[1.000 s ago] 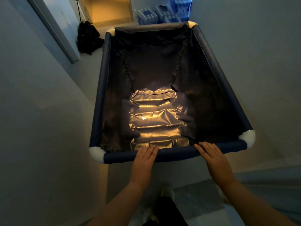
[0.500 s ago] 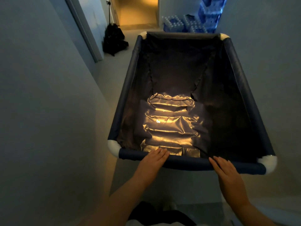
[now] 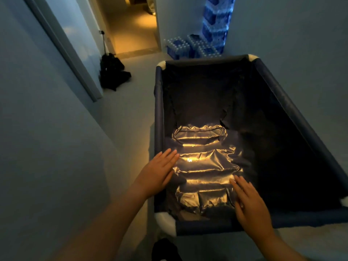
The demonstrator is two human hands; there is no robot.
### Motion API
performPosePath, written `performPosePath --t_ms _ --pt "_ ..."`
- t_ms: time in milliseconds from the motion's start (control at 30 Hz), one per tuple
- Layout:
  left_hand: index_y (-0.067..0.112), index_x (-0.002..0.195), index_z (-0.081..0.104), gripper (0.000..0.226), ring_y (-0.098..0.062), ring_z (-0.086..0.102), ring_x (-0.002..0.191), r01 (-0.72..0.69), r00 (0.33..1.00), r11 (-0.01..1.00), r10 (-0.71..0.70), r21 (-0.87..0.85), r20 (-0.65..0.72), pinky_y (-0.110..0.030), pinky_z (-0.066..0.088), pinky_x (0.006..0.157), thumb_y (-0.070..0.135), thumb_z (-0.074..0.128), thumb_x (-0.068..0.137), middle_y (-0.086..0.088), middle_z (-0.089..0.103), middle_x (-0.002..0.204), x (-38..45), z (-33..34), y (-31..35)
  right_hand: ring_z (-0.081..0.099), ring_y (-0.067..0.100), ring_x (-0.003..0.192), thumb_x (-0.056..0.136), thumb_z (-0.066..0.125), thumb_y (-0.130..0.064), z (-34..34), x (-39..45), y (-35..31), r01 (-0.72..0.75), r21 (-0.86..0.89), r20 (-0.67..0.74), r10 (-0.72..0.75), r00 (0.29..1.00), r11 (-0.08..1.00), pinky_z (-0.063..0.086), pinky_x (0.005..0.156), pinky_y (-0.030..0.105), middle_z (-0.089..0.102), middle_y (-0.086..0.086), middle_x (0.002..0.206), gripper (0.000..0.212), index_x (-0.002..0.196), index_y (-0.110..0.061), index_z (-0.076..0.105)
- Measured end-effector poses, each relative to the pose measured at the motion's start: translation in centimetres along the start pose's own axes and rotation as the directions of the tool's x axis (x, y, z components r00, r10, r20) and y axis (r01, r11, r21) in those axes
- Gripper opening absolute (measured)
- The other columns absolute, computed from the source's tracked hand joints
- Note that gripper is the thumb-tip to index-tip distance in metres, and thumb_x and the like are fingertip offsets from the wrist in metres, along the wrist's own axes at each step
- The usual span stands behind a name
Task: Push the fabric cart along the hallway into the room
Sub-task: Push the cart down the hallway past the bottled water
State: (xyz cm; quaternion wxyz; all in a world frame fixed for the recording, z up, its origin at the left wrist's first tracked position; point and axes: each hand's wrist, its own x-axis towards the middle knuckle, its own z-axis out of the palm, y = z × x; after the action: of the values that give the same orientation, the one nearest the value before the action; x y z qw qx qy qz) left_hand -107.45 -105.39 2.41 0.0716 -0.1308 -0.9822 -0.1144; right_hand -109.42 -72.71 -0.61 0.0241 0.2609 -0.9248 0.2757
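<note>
The fabric cart (image 3: 293, 113) is a dark navy bin with padded rails and white corner caps, standing in a narrow dim hallway. Its wrinkled liner floor catches a yellow glow. My left hand (image 3: 158, 172) hovers flat over the cart's left rail with the fingers spread, holding nothing. Over the near rail my right hand (image 3: 248, 202) is also flat and open, palm down, fingers pointing into the cart. Whether either palm touches the rail I cannot tell.
A wall runs close along the left, with a door frame (image 3: 75, 59). A black bag (image 3: 113, 72) lies on the floor by it. Stacked packs of water bottles (image 3: 209, 40) stand ahead on the right. A lit doorway (image 3: 135, 29) opens at the hallway's end.
Both hands have come off the near rail and moved forward over the cart. The view has swung left, so the cart now sits further right and at an angle.
</note>
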Motion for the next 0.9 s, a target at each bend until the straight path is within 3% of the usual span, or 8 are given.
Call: performPosePath --t_ms 100,300,567,733,800,900 --pt "0.013 0.143 0.028 0.055 -0.018 0.017 0.137 -0.038 0.999 0.999 0.038 0.009 0.022 -0.047 0.011 0.109 0.030 0.041 0.093 -0.007 0.034 0.148 2.3 -1.6 -4.7 0.035 0.022 0.133 0.074 0.067 0.006 2.0 3.7 -4.4 -0.041 0.045 -0.039 0.043 0.998 0.998 0.028 0.108 0.041 0.043 0.008 0.142 0.069 0.137 -0.014 0.044" --pt "0.018 0.145 0.016 0.057 -0.015 0.005 0.139 -0.115 0.989 0.993 0.115 -0.004 0.096 -0.037 0.003 0.113 0.029 0.043 0.096 -0.005 0.023 0.153 6.3 -2.6 -10.0 0.029 0.014 0.135 0.083 0.059 0.000 3.9 9.1 -8.9 -0.097 0.056 -0.127 0.103 0.987 0.994 0.027 0.108 0.040 0.042 0.005 0.143 0.062 0.138 -0.017 0.040" --pt "0.014 0.145 0.026 0.055 -0.016 0.008 0.139 -0.262 0.960 0.963 0.267 -0.063 0.085 -0.041 0.001 0.112 0.025 0.048 0.095 -0.006 0.027 0.152 10.3 -1.8 -13.7 0.032 0.016 0.134 0.080 0.063 0.001 5.6 13.5 -9.3 -0.195 -0.013 -0.147 0.191 0.971 0.981 0.029 0.108 0.041 0.042 0.005 0.143 0.064 0.138 -0.016 0.042" --pt "0.008 0.140 0.038 0.058 -0.022 0.024 0.136 -0.420 0.904 0.899 0.427 -0.122 0.034 -0.045 0.013 0.112 0.020 0.061 0.088 -0.010 0.039 0.146 14.3 -0.7 -17.3 0.035 0.016 0.132 0.082 0.062 -0.002 7.2 15.8 -11.2 -0.352 -0.071 -0.188 0.334 0.924 0.933 0.026 0.108 0.035 0.043 0.005 0.142 0.061 0.138 -0.015 0.043" --pt "0.007 0.139 0.039 0.058 -0.023 0.027 0.136 -0.454 0.885 0.875 0.465 -0.170 0.027 -0.040 0.014 0.113 0.021 0.062 0.088 -0.009 0.040 0.145 15.6 -0.6 -18.8 0.040 0.017 0.129 0.082 0.063 -0.003 7.7 16.6 -13.0 -0.432 -0.054 -0.226 0.410 0.884 0.900 0.032 0.105 0.035 0.046 0.005 0.140 0.058 0.136 -0.014 0.045" --pt "0.008 0.139 0.039 0.058 -0.024 0.029 0.136 -0.509 0.847 0.839 0.528 -0.190 0.064 -0.050 0.018 0.110 0.024 0.062 0.088 -0.008 0.040 0.145 16.8 -1.0 -20.9 0.042 0.014 0.126 0.084 0.063 -0.005 8.8 17.2 -16.0 -0.544 0.011 -0.292 0.523 0.801 0.839 0.036 0.100 0.028 0.048 0.002 0.138 0.053 0.133 -0.016 0.048"
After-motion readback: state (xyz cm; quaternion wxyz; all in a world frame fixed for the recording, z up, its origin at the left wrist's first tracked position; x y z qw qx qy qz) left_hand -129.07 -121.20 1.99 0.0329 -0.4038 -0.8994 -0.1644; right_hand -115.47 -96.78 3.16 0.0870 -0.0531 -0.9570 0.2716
